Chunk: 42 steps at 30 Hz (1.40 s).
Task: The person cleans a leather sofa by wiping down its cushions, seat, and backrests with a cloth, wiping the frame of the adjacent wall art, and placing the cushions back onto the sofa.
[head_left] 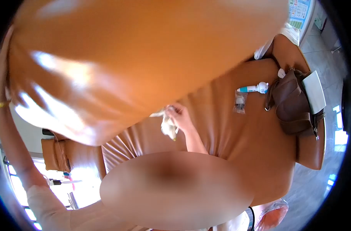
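Note:
A big tan leather cushion (137,57) is tilted up and fills the upper left of the view. My left arm reaches up along its left edge. My left hand (6,86), above a gold bracelet, grips that edge, with the fingers mostly hidden behind it. Beneath the raised cushion, my right hand (179,115) is closed on a crumpled pale cloth (168,126) and presses it against the tan leather seat (229,134).
On the seat to the right lie a blue and white handheld device (254,88), a small clear plastic packet (240,103) and a brown leather bag (293,106) with a white flat item (314,92) on it. An orange plastic bag (273,215) sits at the bottom right. A small tan cushion (54,154) is at the left.

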Each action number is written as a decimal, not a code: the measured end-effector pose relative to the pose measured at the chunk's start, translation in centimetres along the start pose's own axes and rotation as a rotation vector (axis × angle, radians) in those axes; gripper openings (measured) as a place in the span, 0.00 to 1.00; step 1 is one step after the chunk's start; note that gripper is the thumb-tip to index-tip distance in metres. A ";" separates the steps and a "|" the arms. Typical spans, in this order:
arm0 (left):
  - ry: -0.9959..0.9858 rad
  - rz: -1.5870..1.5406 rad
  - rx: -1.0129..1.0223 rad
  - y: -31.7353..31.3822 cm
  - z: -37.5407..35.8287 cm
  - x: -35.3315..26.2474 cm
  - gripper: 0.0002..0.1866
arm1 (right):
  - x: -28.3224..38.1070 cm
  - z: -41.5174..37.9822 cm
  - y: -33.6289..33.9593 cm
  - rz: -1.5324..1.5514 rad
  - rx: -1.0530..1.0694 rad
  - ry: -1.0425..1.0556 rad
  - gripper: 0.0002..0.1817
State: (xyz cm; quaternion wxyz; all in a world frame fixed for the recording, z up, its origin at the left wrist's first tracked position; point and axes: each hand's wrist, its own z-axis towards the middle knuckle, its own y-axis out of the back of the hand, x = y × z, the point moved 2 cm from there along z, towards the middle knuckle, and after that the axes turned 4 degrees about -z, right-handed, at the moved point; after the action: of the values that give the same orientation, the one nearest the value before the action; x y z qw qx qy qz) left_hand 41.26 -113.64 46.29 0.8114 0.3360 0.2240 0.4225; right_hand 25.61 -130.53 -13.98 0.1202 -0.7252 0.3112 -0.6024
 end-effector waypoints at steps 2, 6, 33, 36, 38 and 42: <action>0.227 -0.015 -0.102 4.0 0.9 6.5 0.28 | -1.7 1.8 2.7 -0.131 -0.418 0.434 0.10; -0.060 0.263 -0.236 3.2 -7.3 7.5 0.29 | -2.0 1.8 7.1 -0.543 -0.812 0.522 0.13; 0.238 0.236 -0.034 -12.9 -31.4 55.0 0.25 | -11.8 14.4 -4.7 -1.684 -0.189 0.508 0.17; 0.324 0.430 -0.005 -8.6 -35.6 55.2 0.26 | 1.1 13.8 5.6 -1.928 -0.589 0.108 0.15; 0.768 0.411 0.222 -6.0 -33.8 50.3 0.25 | 3.5 12.8 14.3 -2.000 -1.002 0.349 0.16; 0.597 0.439 0.097 -2.3 -35.0 52.2 0.23 | 7.9 11.8 17.8 -1.896 -1.153 0.065 0.18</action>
State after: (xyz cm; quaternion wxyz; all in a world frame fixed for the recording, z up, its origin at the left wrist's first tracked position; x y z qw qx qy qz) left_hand 48.12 -58.48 16.84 0.5835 0.2762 0.3933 0.6546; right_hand 31.99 -151.41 -20.37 -0.7529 -0.6006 -0.1328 -0.2342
